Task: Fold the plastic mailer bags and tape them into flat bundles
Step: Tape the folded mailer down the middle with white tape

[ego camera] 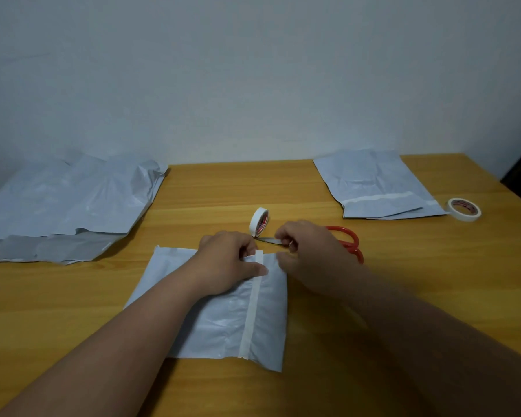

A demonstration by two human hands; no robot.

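Two bare hands meet over a folded pale-grey plastic mailer bundle [220, 311] lying flat on the yellow wooden table [403, 296], near its front middle. A long strip of white tape [251, 308] runs along the bundle's seam. The left hand [226, 260] presses its thumb on the strip's far end, fingers curled down on the plastic; the right hand [307, 254] has its fingers curled at the bundle's far right corner, though what they pinch cannot be told. Beyond lie an upright white tape roll [258, 221], red-handled scissors [343, 240], a taped flat bundle [376, 188], a second white tape roll [463, 209] and loose crumpled mailer bags [66, 206]. The film looks light, slippery and springy, so it is best held flat at the seam.
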